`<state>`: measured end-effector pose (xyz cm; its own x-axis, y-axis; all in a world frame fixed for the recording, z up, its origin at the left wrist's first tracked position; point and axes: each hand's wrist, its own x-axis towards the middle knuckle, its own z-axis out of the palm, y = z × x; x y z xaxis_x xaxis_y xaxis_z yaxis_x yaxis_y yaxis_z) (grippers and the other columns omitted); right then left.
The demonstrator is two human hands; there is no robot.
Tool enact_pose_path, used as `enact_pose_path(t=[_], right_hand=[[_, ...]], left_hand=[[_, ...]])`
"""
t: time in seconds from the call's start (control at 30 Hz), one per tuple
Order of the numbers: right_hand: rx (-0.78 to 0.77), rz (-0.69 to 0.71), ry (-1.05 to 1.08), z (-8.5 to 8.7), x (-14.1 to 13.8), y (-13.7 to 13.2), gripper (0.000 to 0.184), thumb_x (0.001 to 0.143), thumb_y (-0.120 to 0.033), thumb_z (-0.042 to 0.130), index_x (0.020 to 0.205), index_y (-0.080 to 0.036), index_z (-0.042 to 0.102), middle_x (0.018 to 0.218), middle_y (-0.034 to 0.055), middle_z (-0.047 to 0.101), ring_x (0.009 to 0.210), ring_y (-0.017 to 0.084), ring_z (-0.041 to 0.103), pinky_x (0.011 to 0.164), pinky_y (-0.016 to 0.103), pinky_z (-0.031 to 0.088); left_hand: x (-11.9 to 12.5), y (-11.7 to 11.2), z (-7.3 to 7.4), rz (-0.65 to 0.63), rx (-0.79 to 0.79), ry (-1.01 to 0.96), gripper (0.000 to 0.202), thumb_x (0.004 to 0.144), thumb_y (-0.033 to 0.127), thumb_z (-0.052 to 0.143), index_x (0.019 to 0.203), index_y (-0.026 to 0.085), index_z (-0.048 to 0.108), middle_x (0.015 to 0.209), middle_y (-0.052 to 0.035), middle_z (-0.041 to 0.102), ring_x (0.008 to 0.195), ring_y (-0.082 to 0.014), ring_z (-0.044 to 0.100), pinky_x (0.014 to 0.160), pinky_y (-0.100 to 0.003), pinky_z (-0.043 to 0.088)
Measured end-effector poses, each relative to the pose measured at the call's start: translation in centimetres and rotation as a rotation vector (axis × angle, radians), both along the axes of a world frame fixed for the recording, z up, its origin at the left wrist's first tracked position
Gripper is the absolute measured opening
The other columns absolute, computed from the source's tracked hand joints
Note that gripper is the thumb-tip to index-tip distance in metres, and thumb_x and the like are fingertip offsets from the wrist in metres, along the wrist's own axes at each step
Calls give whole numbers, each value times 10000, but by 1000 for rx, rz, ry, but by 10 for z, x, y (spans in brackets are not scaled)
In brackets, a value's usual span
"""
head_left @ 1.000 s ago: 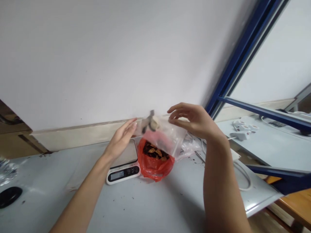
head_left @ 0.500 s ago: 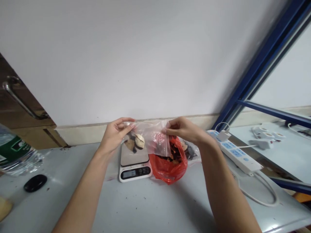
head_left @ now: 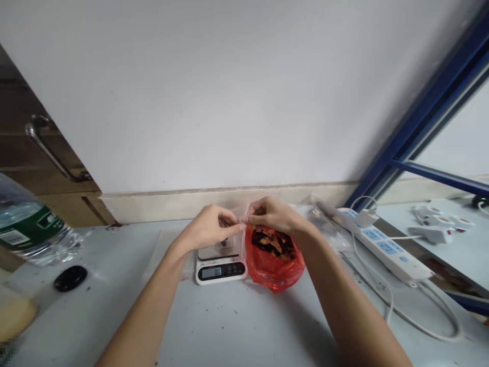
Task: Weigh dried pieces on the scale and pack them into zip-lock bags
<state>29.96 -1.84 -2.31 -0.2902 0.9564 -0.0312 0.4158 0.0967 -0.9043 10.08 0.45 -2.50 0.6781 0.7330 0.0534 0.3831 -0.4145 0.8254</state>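
My left hand (head_left: 209,225) and my right hand (head_left: 274,216) meet above the kitchen scale, thumbs and fingers pinching the top of a clear zip bag (head_left: 240,241). The bag hangs over the weighing plate, and its contents are mostly hidden behind my left hand. Below it, the white digital scale (head_left: 221,274) shows what looks like 0.0. Just right of the scale, an open red plastic bag (head_left: 274,279) holds dark orange-brown dried pieces (head_left: 273,242); it sits under my right hand.
At the left are a large water bottle (head_left: 32,229) and a black oval object (head_left: 71,278). A white power strip (head_left: 385,247) with trailing cables lies at the right, beside a blue metal frame (head_left: 376,176). Behind the table rises a white wall (head_left: 229,102). More clear plastic (head_left: 328,224) lies behind my right wrist.
My hands have come together along the clear bag's top, from holding its two ends apart. The pale piece seen in the bag is now hidden. The view has shifted slightly.
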Motion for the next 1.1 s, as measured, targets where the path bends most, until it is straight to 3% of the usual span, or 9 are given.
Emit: enact_pose_path(t=[0.17,0.4,0.67,0.77,0.9,1.0,1.1], right_hand=[[-8,-10,-6,2,-7,-2,434,575,-577,760,585,-177,590,539,-44,500,538,99,409,528,264,325],[-12,72,-116,8,-5,-5,222,631,-396,624,591,-181,588,556,-49,451,541,98,370,519,262,301],[-12,-65,-169,8,-7,-6,135,620,-292,553,535,-186,547,522,-50,430,526,105,385,514,259,319],[36,-107,-92,7,-8,-5,140,610,-291,527,515,-188,542,523,-39,467,536,109,416,536,259,341],[92,-3,-18,4,-7,-4,184,622,-344,541,523,-188,548,531,-34,483,545,113,420,538,261,329],[101,22,-48,4,-6,-5,171,621,-323,522,513,-193,505,528,-53,408,533,100,357,520,260,291],[57,-37,-189,6,-5,-7,186,617,-276,507,479,-208,403,506,-69,304,509,89,289,498,268,239]], left_hand=[[-4,3,-1,9,-71,-28,223,719,366,636,630,173,703,604,-17,652,574,-145,549,568,-258,409],[-4,4,1,128,-36,-24,121,617,236,625,614,176,729,611,-18,692,582,-158,587,555,-253,409],[1,-4,5,193,69,-34,99,644,222,643,567,186,693,546,8,648,545,-144,570,518,-235,390],[2,-4,2,179,113,-47,104,671,243,632,610,187,695,588,3,670,575,-149,586,551,-236,413],[5,-3,-2,63,175,10,173,717,245,537,637,187,678,622,0,665,616,-152,583,583,-241,421],[5,-3,-2,35,216,46,177,703,246,499,619,188,643,606,11,622,612,-144,550,573,-238,401],[0,0,2,89,238,13,160,677,290,514,596,191,610,585,14,603,589,-140,534,560,-241,392]])
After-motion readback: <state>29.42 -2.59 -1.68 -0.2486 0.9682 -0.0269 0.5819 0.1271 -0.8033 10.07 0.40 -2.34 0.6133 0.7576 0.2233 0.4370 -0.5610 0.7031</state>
